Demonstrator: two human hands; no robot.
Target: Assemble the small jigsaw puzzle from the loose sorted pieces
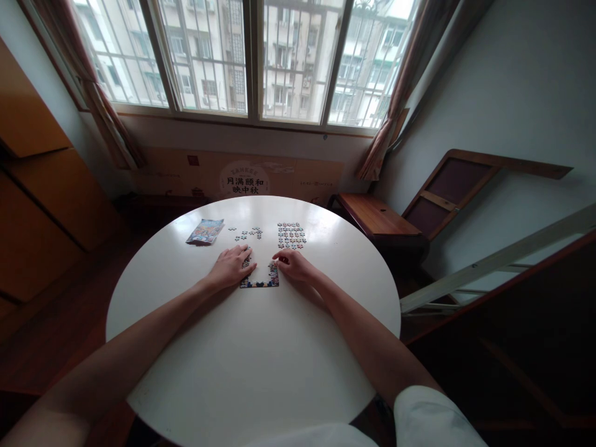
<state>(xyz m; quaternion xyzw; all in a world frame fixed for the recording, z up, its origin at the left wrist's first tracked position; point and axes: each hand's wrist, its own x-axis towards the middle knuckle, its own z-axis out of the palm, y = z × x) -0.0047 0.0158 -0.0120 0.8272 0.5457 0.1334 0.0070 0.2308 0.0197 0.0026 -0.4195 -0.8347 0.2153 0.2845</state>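
A partly joined jigsaw puzzle (259,285) lies on the white round table (251,360), its pieces forming a bottom edge and two sides around a bare middle. My left hand (231,264) rests flat on its left side, fingers spread and covering part of it. At the top of the right side is my right hand (291,264), thumb and forefinger pinched together; whatever sits between the tips is too small to make out. Loose puzzle pieces (251,233) lie scattered beyond my left hand. Past my right hand, more puzzle pieces (291,235) are laid out in rows.
A colourful packet (205,231) lies on the table at the back left. Behind the table stands a long printed cardboard box (298,177) under the barred window. To the right are a wooden bench (379,214) and a pale metal ladder (493,261).
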